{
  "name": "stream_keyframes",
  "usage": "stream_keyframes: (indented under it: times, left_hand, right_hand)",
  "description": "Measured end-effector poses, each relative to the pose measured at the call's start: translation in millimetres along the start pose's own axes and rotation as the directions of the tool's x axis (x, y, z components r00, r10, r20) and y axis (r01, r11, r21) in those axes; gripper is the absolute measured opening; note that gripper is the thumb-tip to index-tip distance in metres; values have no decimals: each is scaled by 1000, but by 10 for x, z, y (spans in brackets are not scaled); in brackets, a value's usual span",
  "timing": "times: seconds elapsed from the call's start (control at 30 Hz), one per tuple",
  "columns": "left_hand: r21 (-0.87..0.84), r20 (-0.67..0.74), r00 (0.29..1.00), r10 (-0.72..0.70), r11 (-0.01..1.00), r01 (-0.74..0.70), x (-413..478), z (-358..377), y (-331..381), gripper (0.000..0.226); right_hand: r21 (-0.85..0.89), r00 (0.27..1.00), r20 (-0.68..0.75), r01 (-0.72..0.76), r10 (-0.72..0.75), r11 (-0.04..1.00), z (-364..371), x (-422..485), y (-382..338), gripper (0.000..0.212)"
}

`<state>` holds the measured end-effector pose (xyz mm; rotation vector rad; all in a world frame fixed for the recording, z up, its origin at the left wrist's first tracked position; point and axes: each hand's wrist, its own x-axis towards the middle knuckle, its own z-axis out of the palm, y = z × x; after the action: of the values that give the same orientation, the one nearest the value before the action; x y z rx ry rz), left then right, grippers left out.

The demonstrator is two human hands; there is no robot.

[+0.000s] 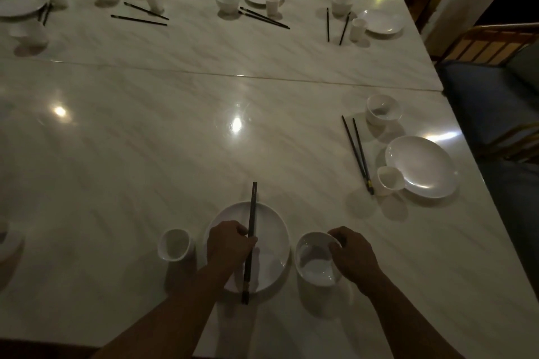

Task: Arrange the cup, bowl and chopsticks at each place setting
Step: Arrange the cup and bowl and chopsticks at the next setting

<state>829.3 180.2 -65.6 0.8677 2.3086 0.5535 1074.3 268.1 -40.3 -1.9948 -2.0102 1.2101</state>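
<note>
No writing, label, brand mark, number or sign can be read anywhere in this dim view.

We call it a restaurant dining room: two marble-look tops meeting as one long surface (175,154), repeated sets of white plate (420,166), bowl (382,109), cup (388,181) and dark chopsticks (357,151) from 9 round to 3 o'clock, wooden chair (484,44) at 2 o'clock.
</note>
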Motion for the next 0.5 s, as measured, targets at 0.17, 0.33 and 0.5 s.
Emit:
stream_keyframes:
  times: [0.17, 0.33, 0.5]
  left_hand:
    - [-13, -21, 1000, -4, 1000, 4, 0, -8, -15, 29]
    - [-15, -24, 1000, 2, 1000, -2, 1, 1, -24, 30]
    - [-2, -36, 999, 0, 1000, 0, -9, -7, -22, 30]
  right_hand:
    - [5, 1000, -5, -3, 3, 1000, -2, 28, 25, 20]
    - [22, 1000, -5, -5, 5, 1000, -12, 26, 40, 19]
    - [47, 1000, 5, -16, 16, 999, -21, 30, 50, 17]
